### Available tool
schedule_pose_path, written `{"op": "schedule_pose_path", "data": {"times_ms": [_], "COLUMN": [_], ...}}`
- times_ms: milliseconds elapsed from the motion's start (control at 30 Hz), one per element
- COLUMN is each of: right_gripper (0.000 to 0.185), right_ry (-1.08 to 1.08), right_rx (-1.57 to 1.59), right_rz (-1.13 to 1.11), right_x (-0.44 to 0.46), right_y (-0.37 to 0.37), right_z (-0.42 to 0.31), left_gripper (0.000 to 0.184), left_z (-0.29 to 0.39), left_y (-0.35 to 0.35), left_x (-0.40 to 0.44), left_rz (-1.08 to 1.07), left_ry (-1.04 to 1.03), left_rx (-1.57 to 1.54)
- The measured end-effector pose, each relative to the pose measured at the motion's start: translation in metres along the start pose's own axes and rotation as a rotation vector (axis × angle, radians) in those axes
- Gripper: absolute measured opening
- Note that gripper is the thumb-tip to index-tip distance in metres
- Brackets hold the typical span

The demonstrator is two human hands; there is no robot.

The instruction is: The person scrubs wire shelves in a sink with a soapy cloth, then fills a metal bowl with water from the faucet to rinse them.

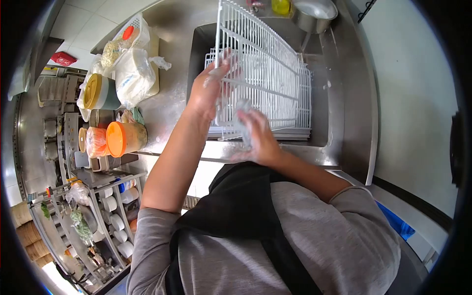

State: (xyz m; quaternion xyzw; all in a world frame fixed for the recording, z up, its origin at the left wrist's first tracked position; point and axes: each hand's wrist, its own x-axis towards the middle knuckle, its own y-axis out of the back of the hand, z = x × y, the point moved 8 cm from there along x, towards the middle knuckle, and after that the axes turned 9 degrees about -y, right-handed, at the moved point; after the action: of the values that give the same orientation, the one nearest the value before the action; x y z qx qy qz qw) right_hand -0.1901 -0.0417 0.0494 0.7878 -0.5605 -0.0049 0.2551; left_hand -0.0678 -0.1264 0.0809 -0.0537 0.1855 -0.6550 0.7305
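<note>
A white wire rack [268, 59] stands tilted on edge in the metal sink [319, 113]. My left hand [209, 88], with suds on it, grips the rack's left edge, its fingers partly behind the wires. Low on the same rack, my right hand [260, 140] is closed on a greyish, soapy scrubbing pad [243, 118], blurred by motion. The pad is at the rack's lower left part; whether it touches the wires is hard to tell. More white wire racks [305, 98] lie beneath in the basin.
A metal pot [317, 14] and a yellow container [281, 7] stand beyond the sink. On the left counter are an orange-lidded tub [125, 139], a yellow-lidded container [101, 92] and a bin with plastic bags [135, 73]. Shelves of dishes [115, 221] stand lower left.
</note>
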Motion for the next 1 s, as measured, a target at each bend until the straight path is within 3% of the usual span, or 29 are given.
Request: {"op": "schedule_pose_path", "data": {"times_ms": [100,233,333,433,467,533,600,733,767,800,867,1000], "right_gripper": [0.07,0.065,0.061,0.048,0.046,0.042,0.042,0.032,0.028,0.028,0.026,0.022], "right_ry": [0.39,0.331,0.359,0.364,0.367,0.218,0.258,0.297,0.32,0.335,0.356,0.333], "right_rx": [-0.166,-0.246,-0.367,-0.339,-0.319,-0.241,-0.071,0.166,0.036,0.031,-0.002,-0.061], "right_rz": [0.142,0.304,0.472,0.674,0.748,0.874,0.921,0.877,0.918,0.921,0.879,0.877], "right_x": [-0.003,0.007,0.021,0.044,0.051,0.06,0.061,0.057,0.054,0.055,0.063,0.08], "right_y": [0.0,0.039,0.098,0.169,0.192,0.242,0.277,0.321,0.327,0.335,0.347,0.353], "right_z": [-0.023,-0.037,-0.048,-0.059,-0.059,-0.053,-0.075,-0.132,-0.154,-0.162,-0.176,-0.187], "left_gripper": [0.044,0.047,0.057,0.073,0.076,0.076,0.076,0.082,0.086,0.08,0.066,0.048], "left_z": [0.007,0.014,0.018,0.039,0.051,0.067,0.077,0.109,0.121,0.126,0.145,0.172], "left_y": [-0.016,-0.05,-0.09,-0.115,-0.121,-0.117,-0.1,-0.063,-0.062,-0.052,-0.046,-0.019], "left_x": [-0.001,0.005,0.02,0.04,0.029,0.042,0.058,0.062,0.053,0.064,0.063,0.039], "left_rz": [0.012,-0.096,-0.357,-0.54,-0.531,-0.428,-0.295,-0.092,-0.116,-0.04,-0.099,-0.2], "left_ry": [0.001,-0.024,-0.025,-0.509,-0.441,-0.673,-0.669,-0.567,-0.544,-0.675,-0.812,-0.65], "left_rx": [0.106,0.049,-0.047,0.687,0.745,0.943,0.967,0.863,0.803,0.729,0.577,0.271]}}
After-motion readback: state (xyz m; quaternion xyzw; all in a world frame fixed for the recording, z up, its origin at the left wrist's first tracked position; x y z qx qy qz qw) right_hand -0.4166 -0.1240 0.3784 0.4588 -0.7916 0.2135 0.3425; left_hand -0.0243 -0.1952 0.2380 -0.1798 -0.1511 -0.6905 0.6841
